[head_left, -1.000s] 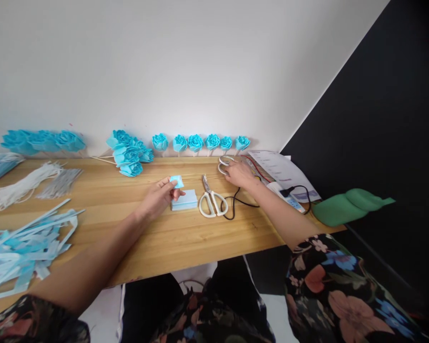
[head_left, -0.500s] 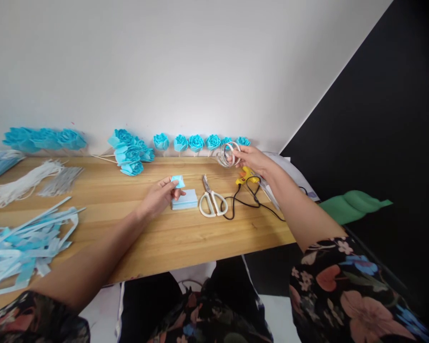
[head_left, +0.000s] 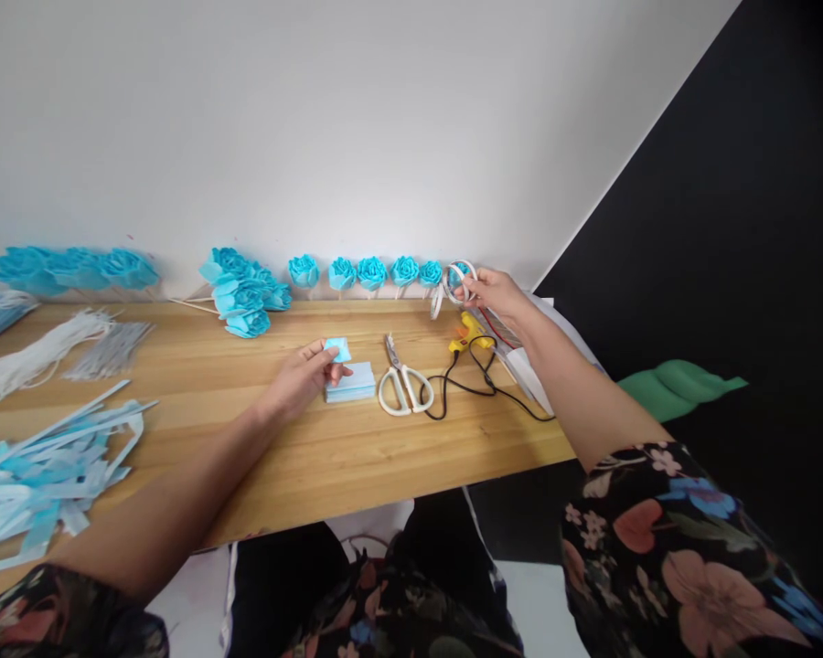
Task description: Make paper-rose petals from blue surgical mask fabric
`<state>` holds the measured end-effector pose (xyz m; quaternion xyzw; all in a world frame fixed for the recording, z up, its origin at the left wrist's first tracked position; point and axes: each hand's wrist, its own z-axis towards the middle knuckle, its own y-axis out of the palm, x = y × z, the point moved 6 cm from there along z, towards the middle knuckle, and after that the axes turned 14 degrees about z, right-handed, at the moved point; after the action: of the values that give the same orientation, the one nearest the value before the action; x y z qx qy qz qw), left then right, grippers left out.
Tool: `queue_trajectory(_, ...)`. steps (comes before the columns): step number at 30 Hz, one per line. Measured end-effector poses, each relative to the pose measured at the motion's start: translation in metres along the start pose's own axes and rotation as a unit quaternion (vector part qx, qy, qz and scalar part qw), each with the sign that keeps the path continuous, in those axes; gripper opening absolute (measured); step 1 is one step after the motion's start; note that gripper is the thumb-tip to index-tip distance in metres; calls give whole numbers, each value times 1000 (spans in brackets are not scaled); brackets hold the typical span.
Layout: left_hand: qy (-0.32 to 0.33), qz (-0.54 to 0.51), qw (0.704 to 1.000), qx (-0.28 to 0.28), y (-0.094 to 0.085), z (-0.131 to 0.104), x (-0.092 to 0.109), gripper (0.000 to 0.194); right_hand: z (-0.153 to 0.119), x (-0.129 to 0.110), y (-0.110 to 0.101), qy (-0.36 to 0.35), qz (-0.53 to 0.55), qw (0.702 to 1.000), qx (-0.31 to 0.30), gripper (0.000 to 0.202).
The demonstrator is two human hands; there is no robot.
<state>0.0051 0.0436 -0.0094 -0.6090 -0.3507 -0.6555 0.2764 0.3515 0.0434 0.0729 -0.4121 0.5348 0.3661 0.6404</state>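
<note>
My left hand (head_left: 308, 373) pinches a small blue square (head_left: 338, 349) between thumb and finger. Just below it lies a stack of pale blue rectangles (head_left: 351, 384) on the wooden table. Up by the wall, my right hand (head_left: 492, 291) is closed on a roll of narrow white tape (head_left: 459, 265), with a loop of it hanging down. Blue artificial flowers (head_left: 371, 273) stand in a row along the wall, one partly behind the roll. White-handled scissors (head_left: 404, 382) lie open beside the stack. A yellow glue gun (head_left: 469, 333) with a black cord rests below my right hand.
A bunch of blue flowers (head_left: 244, 291) lies left of centre, with more flowers (head_left: 75, 269) at the far left. White cords (head_left: 45, 352), grey strips (head_left: 110, 351) and tangled blue and white strips (head_left: 48, 471) cover the table's left side. Something green (head_left: 678, 390) is at the right.
My right hand has moved slightly right and up with the roll of tape, and a loop now hangs from it. My left hand still pinches the blue square.
</note>
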Motion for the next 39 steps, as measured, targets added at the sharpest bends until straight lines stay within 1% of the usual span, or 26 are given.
queue_trajectory(3, -6, 5, 1000, -1, 0, -1, 0, 29, 4, 7, 1, -24, -39, 999, -15, 11)
queue_trajectory(6, -9, 8, 1000, -1, 1, -1, 0, 29, 5, 17, 8, -57, -125, 990, -19, 8)
queue_trajectory(8, -9, 8, 1000, -1, 1, -1, 1, 29, 2, 23, 17, -87, -224, 970, -22, 10)
queue_trajectory(10, -10, 10, 1000, -1, 1, -1, 1, 29, -3, 27, 27, -115, -328, 938, -9, 14)
queue_trajectory(12, -11, 11, 1000, 1, 0, -1, 1, 29, -7, 31, 36, -124, -389, 913, 10, 19)
queue_trajectory(15, -12, 11, 1000, 2, 0, -1, 0, 30, -10, 39, 48, -120, -414, 902, 31, 24)
queue_trajectory(18, -9, 12, 1000, 1, 0, -1, -1, 30, -10, 47, 55, -95, -441, 890, 56, 26)
queue_trajectory(20, -4, 9, 1000, 0, 0, -1, -1, 29, -10, 54, 59, -73, -462, 882, 50, 28)
queue_trajectory(23, 0, 8, 1000, -2, 1, -1, 1, 29, -11, 58, 68, -66, -491, 868, 17, 31)
queue_trajectory(25, -2, 10, 1000, -2, 2, -2, 2, 28, -15, 56, 72, -75, -513, 855, 1, 33)
queue_trajectory(28, -1, 10, 1000, -1, 3, -3, 6, 28, -24, 48, 76, -88, -549, 831, -31, 31)
queue_trajectory(32, -3, 6, 1000, -4, 4, -3, 6, 28, -37, 31, 80, -133, -591, 787, -114, 26)
queue_trajectory(34, -6, 7, 1000, -4, 3, -2, 3, 28, -37, 24, 78, -137, -606, 772, -136, 26)
queue_trajectory(36, -9, 8, 1000, -4, 2, -2, 0, 28, -30, 21, 73, -116, -611, 771, -136, 27)
queue_trajectory(37, -9, 7, 1000, -6, 2, -1, -1, 29, -25, 21, 69, -96, -607, 778, -129, 27)
queue_trajectory(39, -3, 6, 1000, -9, 2, -1, -1, 29, -13, 23, 64, -59, -584, 801, -118, 28)
